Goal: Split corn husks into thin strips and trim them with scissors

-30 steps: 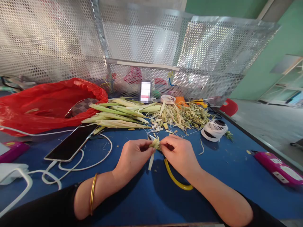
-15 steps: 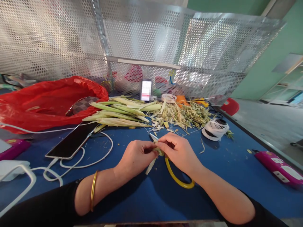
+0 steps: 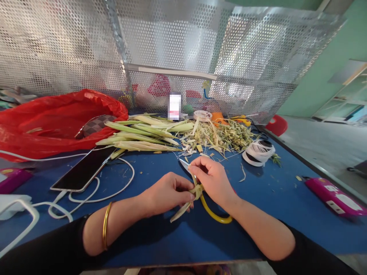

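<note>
A pale green, folded strip of husk-like leaf [image 3: 197, 191] is held between my two hands above the blue table. My left hand [image 3: 169, 194] pinches it from the left, and a loose flat end hangs down toward me below the fingers. Pinched in the fingertips of my right hand [image 3: 212, 176] is the strip's upper end. Scissors with yellow handles [image 3: 216, 217] lie under and beside my right hand, blades pointing away; my hand hides part of them. Beyond the hands is a pile of long green-white leaves [image 3: 143, 133].
Trimmed scraps [image 3: 223, 135] are heaped at the back, near a white spool [image 3: 259, 152]. A red plastic bag [image 3: 57, 133], a phone [image 3: 83, 170] and a looping white cable [image 3: 130, 183] take up the left. A purple power bank-like device [image 3: 334, 194] lies right; perforated metal sheeting [image 3: 172, 46] stands behind.
My right hand has drawn up and slightly away from my left, pulling the strip's upper end out. More of the folded strip and its hanging end shows. The view has shifted slightly.
</note>
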`<action>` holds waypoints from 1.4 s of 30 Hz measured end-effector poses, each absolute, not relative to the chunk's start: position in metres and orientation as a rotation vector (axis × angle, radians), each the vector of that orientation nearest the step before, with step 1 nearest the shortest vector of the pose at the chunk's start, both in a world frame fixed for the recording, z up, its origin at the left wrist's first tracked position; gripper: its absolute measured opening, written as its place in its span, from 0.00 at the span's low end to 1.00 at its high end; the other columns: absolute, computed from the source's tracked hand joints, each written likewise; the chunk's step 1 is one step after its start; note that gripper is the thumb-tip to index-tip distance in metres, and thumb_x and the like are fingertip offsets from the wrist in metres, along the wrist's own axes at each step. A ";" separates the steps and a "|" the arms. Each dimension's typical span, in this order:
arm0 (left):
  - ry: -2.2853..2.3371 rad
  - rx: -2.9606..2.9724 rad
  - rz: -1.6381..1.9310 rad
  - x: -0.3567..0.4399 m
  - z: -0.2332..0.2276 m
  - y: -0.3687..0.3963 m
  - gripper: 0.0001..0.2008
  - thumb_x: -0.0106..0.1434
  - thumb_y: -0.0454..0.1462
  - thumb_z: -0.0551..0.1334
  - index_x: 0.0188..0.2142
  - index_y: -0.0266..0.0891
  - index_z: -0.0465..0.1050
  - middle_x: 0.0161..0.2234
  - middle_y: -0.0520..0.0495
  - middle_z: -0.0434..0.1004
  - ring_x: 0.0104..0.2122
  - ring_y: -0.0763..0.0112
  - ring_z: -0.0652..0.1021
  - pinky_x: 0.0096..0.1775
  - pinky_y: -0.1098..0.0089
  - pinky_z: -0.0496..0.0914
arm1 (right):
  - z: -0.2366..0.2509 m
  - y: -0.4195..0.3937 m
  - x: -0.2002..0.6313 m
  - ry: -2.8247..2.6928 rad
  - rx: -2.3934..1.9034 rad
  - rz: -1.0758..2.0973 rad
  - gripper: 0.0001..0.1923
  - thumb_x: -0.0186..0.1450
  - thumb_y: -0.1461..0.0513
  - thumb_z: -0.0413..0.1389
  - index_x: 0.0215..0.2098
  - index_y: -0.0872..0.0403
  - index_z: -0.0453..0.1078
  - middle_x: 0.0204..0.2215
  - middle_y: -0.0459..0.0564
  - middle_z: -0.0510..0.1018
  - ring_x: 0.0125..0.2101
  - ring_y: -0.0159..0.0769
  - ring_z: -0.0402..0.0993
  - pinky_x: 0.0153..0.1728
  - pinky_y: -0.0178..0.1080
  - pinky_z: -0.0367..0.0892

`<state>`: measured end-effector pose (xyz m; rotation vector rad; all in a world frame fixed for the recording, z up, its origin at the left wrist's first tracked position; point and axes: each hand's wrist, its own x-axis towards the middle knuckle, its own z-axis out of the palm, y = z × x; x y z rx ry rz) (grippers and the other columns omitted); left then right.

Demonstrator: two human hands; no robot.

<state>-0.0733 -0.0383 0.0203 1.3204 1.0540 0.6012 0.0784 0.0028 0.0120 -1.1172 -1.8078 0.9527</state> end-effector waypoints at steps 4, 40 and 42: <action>1.049 1.217 0.631 -0.070 0.018 -0.039 0.10 0.52 0.41 0.63 0.22 0.37 0.76 0.22 0.48 0.76 0.23 0.71 0.75 0.29 0.73 0.68 | 0.010 0.003 0.078 -1.852 -1.108 0.912 0.08 0.61 0.61 0.54 0.24 0.54 0.67 0.19 0.41 0.67 0.20 0.28 0.61 0.23 0.32 0.58; 1.223 1.063 0.855 -0.070 0.018 -0.033 0.16 0.46 0.46 0.68 0.17 0.36 0.73 0.16 0.49 0.74 0.18 0.75 0.71 0.26 0.73 0.66 | -0.001 0.011 0.078 -1.353 -1.068 1.265 0.12 0.56 0.56 0.59 0.22 0.54 0.67 0.15 0.40 0.65 0.18 0.29 0.61 0.20 0.33 0.57; 1.217 1.054 0.857 -0.071 0.018 -0.033 0.16 0.45 0.46 0.69 0.16 0.36 0.73 0.16 0.49 0.74 0.19 0.75 0.72 0.26 0.73 0.67 | -0.004 0.013 0.079 -1.360 -1.070 1.262 0.12 0.58 0.56 0.58 0.23 0.54 0.67 0.15 0.40 0.65 0.18 0.29 0.61 0.20 0.33 0.57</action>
